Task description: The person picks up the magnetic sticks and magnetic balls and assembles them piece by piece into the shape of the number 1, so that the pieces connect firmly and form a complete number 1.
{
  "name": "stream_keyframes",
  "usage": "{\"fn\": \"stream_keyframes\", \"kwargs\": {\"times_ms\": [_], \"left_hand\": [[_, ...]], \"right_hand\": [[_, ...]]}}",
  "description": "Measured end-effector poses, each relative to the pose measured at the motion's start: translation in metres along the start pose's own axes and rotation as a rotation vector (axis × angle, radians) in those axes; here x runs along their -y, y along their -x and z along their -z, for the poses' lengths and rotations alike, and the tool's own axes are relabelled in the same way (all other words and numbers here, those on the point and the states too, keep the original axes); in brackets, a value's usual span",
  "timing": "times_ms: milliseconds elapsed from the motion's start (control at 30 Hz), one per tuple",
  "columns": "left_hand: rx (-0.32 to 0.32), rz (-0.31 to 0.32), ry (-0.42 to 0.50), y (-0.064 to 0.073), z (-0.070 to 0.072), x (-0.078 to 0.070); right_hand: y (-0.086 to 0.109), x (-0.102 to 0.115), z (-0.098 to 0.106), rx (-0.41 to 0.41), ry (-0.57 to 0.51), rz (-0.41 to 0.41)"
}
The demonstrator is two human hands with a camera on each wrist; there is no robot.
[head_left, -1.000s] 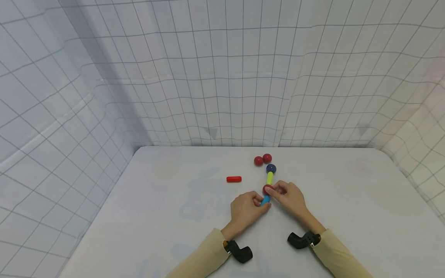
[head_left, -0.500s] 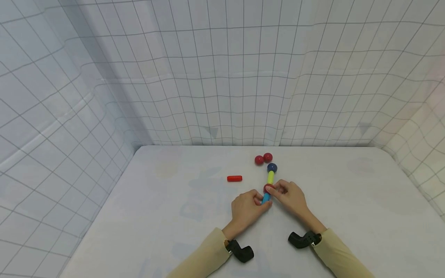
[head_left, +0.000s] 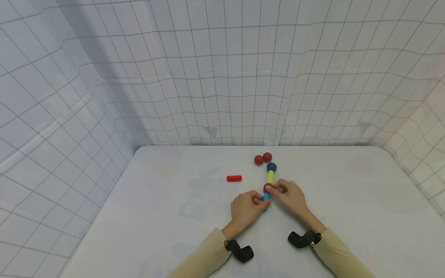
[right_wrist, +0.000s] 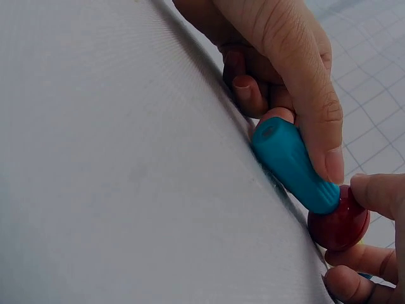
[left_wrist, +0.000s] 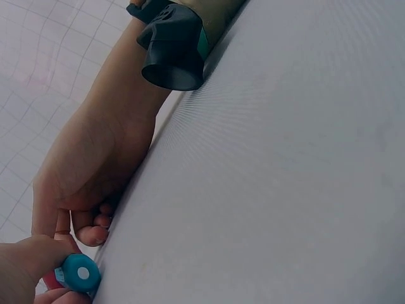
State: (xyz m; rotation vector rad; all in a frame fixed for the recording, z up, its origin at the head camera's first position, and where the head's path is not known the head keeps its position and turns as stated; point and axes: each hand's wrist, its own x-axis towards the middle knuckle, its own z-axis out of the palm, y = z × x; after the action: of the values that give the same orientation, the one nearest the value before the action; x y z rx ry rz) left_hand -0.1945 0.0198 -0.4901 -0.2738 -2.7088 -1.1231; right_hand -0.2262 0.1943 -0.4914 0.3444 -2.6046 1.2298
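Note:
My left hand (head_left: 244, 208) pinches a blue rod (right_wrist: 288, 161) between thumb and fingers, low over the table. One end of the rod meets a red ball (right_wrist: 342, 223); its free end shows a pale round spot in the left wrist view. With thumb and fingers my right hand (head_left: 289, 196) holds that red ball. Beyond the ball a yellow-green rod (head_left: 270, 176) runs away from me to a dark blue ball (head_left: 271, 167), so the pieces form a nearly straight chain.
Two red balls (head_left: 259, 160) lie side by side just behind the chain. A red rod (head_left: 234, 178) lies apart to its left. White gridded cloth (head_left: 222, 77) hangs behind the white table (head_left: 156, 216) and along both sides.
The blue rod has swung from a slant to nearly in line with the yellow-green rod. Its near end now shows below my left thumb. Both hands have stayed almost where they were.

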Motion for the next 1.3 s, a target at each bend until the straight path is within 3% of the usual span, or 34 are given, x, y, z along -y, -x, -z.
{"fn": "stream_keyframes", "kwargs": {"times_ms": [800,1300], "left_hand": [[0.001,0.008,0.029,-0.0003,0.001,-0.0014],[-0.015,-0.025,0.037,0.0001,0.0017,-0.0007]], "right_hand": [[-0.0004,-0.0049,-0.0018,-0.005,0.001,-0.006],[-0.0003,-0.0045,-0.0021,-0.005,-0.001,-0.011]]}}
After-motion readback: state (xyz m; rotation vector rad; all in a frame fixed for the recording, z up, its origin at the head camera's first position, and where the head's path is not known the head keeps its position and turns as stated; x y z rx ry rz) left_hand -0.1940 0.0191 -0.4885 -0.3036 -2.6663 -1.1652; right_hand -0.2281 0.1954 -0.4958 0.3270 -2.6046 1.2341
